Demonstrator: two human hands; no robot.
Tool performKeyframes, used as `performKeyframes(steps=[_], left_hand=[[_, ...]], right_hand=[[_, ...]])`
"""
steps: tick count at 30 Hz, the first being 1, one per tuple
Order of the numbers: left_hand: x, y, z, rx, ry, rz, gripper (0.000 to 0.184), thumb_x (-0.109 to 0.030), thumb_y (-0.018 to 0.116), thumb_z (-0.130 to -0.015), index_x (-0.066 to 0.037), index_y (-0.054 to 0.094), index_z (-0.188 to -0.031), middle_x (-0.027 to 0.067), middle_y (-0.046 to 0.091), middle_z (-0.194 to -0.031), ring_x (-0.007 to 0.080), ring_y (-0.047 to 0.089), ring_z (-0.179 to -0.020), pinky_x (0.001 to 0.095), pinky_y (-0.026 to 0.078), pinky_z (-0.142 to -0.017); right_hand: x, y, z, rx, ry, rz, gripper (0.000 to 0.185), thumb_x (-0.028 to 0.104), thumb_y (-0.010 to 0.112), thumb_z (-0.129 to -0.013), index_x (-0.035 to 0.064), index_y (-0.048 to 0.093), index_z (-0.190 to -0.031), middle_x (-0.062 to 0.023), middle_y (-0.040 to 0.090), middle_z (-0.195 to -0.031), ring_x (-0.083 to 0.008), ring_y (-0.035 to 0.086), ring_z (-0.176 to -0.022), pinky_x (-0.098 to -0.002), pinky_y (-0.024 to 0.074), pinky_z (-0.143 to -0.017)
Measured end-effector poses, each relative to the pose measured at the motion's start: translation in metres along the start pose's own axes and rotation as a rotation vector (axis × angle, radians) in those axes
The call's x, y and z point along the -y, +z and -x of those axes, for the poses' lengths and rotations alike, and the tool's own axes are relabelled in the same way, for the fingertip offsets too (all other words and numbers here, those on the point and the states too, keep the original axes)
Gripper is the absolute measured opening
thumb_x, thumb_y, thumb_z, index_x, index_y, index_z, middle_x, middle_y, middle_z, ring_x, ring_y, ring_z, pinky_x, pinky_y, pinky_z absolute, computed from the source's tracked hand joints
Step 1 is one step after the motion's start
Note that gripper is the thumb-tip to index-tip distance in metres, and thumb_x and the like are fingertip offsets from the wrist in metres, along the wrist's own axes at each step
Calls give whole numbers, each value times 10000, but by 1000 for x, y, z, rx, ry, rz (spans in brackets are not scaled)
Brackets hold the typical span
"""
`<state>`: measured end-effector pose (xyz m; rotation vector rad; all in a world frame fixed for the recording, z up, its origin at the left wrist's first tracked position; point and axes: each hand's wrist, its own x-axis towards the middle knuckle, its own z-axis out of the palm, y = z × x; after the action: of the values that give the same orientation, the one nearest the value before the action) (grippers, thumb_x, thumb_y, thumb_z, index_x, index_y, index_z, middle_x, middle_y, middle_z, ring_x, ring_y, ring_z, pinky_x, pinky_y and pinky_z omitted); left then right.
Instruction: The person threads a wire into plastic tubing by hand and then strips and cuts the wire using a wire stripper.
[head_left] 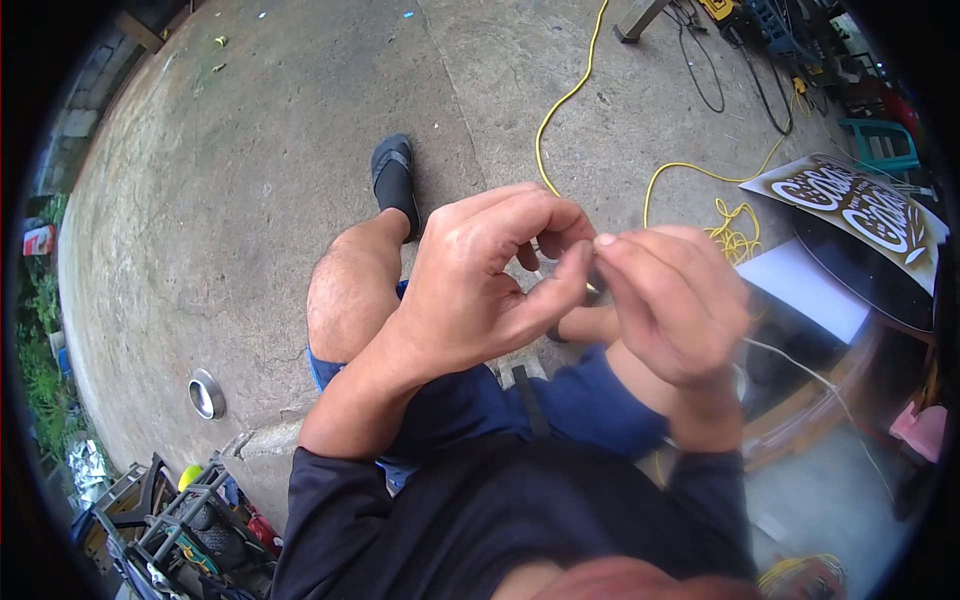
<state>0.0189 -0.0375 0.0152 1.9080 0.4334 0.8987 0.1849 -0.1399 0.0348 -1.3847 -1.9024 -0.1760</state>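
Both of my hands are raised in front of my lap, fingertips almost meeting. My left hand (480, 275) is closed, with the thumb and forefinger curled into a pinch. Close beside it, my right hand (680, 305) pinches with thumb and forefinger at the same spot. Whatever sits between the fingertips is too small and too hidden to name. A thin pale sliver shows behind the left fingers, but its kind is unclear. The right hand is slightly smeared by motion.
A yellow cord (560, 105) runs over the concrete floor (270, 130) to a tangle at right. Printed lettering sheets (850, 205) lie at right near a teal stool (880, 145). A metal bowl (206, 394) and a metal frame (170, 525) are at lower left.
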Motion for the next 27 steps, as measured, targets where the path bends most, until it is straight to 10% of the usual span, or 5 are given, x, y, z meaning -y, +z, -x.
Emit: performKeyframes(steps=[27], left_hand=[[10, 13, -1, -49, 521, -480, 275, 16, 699, -691, -10, 611, -949, 96, 617, -868, 230, 654, -694, 326, 537, -577]], right_hand=[[0, 0, -2, 103, 417, -420, 32, -37, 611, -735, -8, 610, -748, -131, 592, -698, -291, 579, -606, -364, 454, -558]])
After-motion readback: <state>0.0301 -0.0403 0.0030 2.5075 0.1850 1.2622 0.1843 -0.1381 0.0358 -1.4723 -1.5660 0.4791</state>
